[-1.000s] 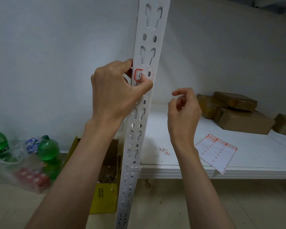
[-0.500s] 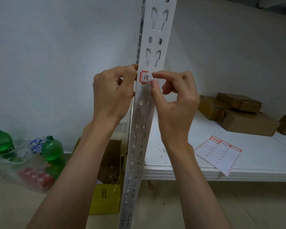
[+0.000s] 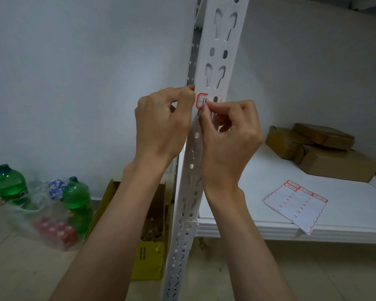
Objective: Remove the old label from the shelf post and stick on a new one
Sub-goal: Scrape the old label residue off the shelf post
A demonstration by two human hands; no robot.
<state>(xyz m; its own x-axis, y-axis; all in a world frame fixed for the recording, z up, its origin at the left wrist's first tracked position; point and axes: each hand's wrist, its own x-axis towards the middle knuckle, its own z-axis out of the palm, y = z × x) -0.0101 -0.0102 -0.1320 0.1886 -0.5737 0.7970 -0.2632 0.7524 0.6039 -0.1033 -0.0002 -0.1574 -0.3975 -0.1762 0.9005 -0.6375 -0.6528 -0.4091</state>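
A white perforated shelf post rises through the middle of the view. A small white label with a red border sticks on it at hand height, its right half torn away or hidden. My left hand grips the post's left edge beside the label. My right hand pinches the label's lower right edge between thumb and forefinger. A sheet of red-edged labels lies on the white shelf, near its front edge.
Several brown cardboard parcels are piled at the back right of the shelf. On the floor at left stand two green bottles in a plastic bag, and a yellow cardboard box sits behind the post.
My right hand has risen from beside the post to the label and now pinches its edge. My left thumb has drawn back off the label to the post's edge.
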